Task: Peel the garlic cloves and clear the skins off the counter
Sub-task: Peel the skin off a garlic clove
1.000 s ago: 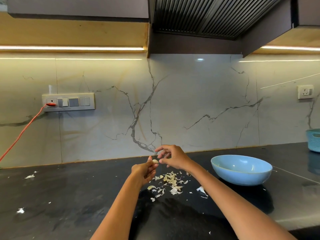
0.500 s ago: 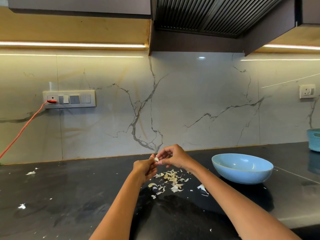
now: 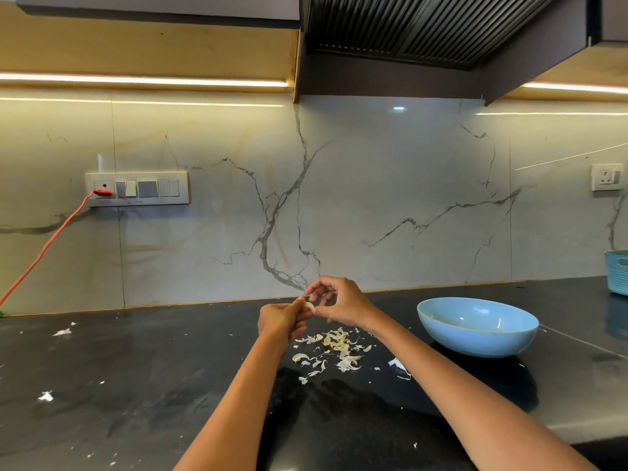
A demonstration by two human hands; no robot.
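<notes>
Above the black stone surface (image 3: pixel 136 385), a small pale garlic clove (image 3: pixel 309 305) is pinched between the left hand (image 3: pixel 283 319) and the right hand (image 3: pixel 339 302). Light, firm and probably slippery, it is best gripped by its ends. Below, papery white skins (image 3: pixel 334 348) lie scattered; beside them stands a light blue bowl (image 3: pixel 477 326).

Both hands' grip on the garlic clove (image 3: pixel 309 305) has risen slightly.
</notes>
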